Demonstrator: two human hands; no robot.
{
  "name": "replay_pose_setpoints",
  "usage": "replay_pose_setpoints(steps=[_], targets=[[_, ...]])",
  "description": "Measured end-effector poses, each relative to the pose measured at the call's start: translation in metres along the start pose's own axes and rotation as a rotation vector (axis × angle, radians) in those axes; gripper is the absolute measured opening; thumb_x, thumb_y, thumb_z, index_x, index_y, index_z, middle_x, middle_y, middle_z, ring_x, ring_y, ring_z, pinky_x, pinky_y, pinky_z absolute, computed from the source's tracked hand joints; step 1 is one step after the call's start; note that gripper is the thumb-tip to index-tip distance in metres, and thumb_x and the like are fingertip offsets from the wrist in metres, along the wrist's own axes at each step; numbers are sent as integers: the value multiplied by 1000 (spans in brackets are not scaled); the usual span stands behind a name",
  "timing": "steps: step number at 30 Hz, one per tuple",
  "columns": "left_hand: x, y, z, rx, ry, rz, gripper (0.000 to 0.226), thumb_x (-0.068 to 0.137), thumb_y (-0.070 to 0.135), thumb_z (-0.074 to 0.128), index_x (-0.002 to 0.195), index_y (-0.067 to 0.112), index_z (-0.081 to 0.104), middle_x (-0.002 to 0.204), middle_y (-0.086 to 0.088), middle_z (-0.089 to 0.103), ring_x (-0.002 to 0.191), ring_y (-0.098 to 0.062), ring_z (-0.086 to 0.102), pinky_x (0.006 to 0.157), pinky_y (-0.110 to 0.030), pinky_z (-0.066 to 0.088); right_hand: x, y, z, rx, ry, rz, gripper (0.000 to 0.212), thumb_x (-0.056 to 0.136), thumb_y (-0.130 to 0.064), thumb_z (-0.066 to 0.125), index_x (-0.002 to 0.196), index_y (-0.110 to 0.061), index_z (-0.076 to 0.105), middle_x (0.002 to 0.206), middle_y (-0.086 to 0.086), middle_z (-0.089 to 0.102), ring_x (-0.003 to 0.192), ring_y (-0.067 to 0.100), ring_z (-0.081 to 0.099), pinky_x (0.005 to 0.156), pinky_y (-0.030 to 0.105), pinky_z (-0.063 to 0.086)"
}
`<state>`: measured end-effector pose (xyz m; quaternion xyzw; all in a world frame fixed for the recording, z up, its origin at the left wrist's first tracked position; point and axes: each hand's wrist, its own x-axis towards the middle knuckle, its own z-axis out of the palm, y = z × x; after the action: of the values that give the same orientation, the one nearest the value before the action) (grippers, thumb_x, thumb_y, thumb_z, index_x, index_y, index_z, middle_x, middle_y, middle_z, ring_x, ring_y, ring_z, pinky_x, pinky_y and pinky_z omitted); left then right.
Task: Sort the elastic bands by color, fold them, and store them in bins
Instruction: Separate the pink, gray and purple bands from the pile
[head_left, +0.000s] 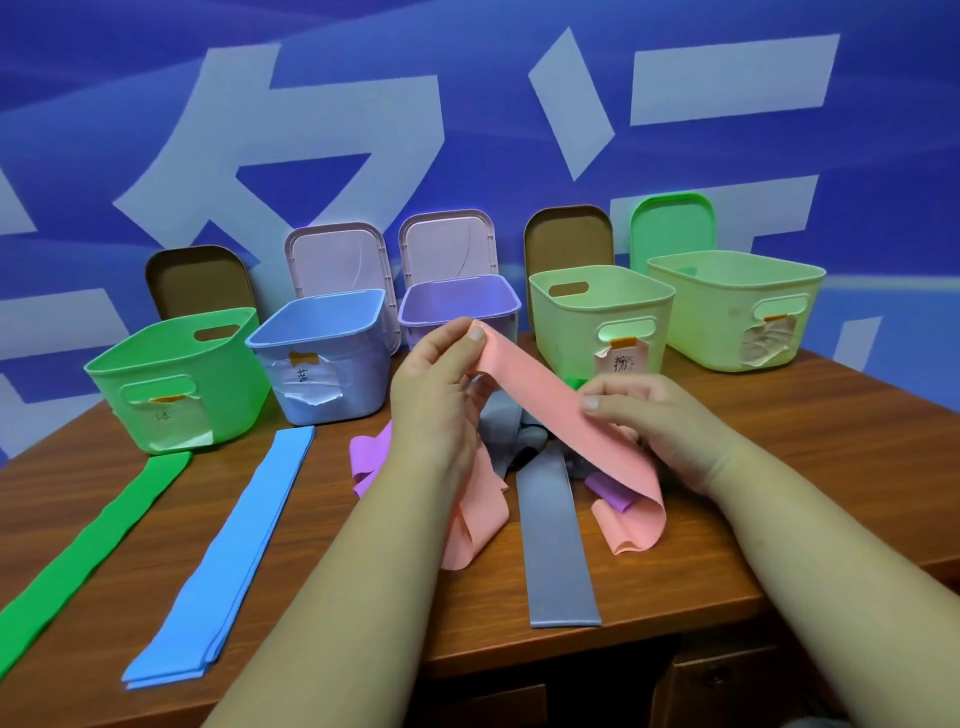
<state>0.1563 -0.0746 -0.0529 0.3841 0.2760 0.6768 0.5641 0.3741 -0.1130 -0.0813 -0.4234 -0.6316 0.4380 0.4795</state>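
The left hand (436, 395) pinches one end of the pink band (524, 376) between thumb and fingers (451, 335), raised above the tabletop (810, 467). The right hand (660, 426) pinches the same band farther along, thumb on top. Past the right fingers the band droops and curls onto the tabletop. A gray band (553, 545) lies flat below both hands. The blue bands (234, 545) and the green band (88, 545) lie left of the left fingers. The purple bin (447, 301) stands just beyond them.
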Motion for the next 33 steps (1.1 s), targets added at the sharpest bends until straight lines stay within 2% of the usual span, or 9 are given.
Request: replay_pose_setpoints(steps=[6, 10, 13, 15, 17, 22, 27, 30, 33], targets=[[-5, 19, 17, 188, -33, 129, 13, 95, 12, 76, 107, 15, 77, 99, -2, 76, 87, -15, 70, 72, -34, 59, -6, -4, 1, 71, 3, 6, 23, 84, -35, 74, 90, -12, 74, 85, 12, 71, 73, 24, 65, 62, 27, 48], [0, 49, 48, 364, -130, 287, 18, 96, 8, 72, 103, 23, 78, 97, 4, 77, 81, -15, 67, 61, -30, 56, -6, -8, 3, 144, 57, -37, 53, 80, -43, 75, 107, 3, 71, 87, 16, 67, 80, 26, 59, 67, 33, 43], [4, 67, 76, 458, -187, 331, 19, 98, 10, 68, 104, 23, 80, 104, 0, 78, 84, -17, 70, 65, -32, 59, -12, -16, 1, 157, 123, -62, 47, 88, -43, 73, 107, -1, 73, 81, 11, 67, 73, 22, 60, 63, 30, 43], [9, 73, 91, 457, -208, 350, 18, 99, 9, 68, 106, 21, 80, 104, -1, 78, 84, -14, 70, 68, -31, 60, -21, -24, -4, 73, 174, -63, 30, 101, -37, 67, 99, -9, 75, 70, 4, 66, 60, 15, 59, 56, 27, 41], [13, 73, 103, 459, -231, 336, 18, 100, 9, 68, 109, 19, 79, 104, -1, 77, 84, -11, 70, 70, -31, 62, -32, -29, -11, -94, 230, -55, 29, 105, -41, 59, 95, -19, 75, 67, 1, 67, 57, 11, 58, 59, 29, 41], [31, 41, 127, 565, -289, 251, 22, 100, 5, 62, 110, 17, 78, 104, 1, 76, 82, -9, 69, 65, -26, 60, -58, -31, -44, -384, 314, 52, 31, 105, -51, 53, 97, -27, 71, 77, -8, 71, 65, 6, 59, 67, 34, 41], [45, -12, 149, 747, -331, 217, 28, 93, 5, 60, 98, 27, 78, 99, 1, 77, 77, -14, 69, 59, -29, 58, -86, -28, -77, -605, 346, 225, 30, 106, -50, 48, 96, -32, 70, 89, -10, 72, 86, 10, 66, 71, 30, 45], [51, -48, 162, 849, -317, 200, 20, 90, 13, 66, 97, 28, 76, 94, 6, 76, 79, -16, 70, 70, -36, 62, -97, -21, -89, -675, 357, 301, 31, 105, -54, 48, 94, -33, 68, 92, -11, 71, 89, 11, 67, 83, 37, 55], [56, -82, 169, 1016, -342, 233, 16, 88, 15, 71, 97, 28, 77, 99, 10, 77, 94, -13, 72, 91, -34, 58, -103, -14, -94, -778, 355, 381, 30, 104, -55, 48, 95, -33, 65, 93, -10, 70, 87, 12, 66, 79, 38, 56]])
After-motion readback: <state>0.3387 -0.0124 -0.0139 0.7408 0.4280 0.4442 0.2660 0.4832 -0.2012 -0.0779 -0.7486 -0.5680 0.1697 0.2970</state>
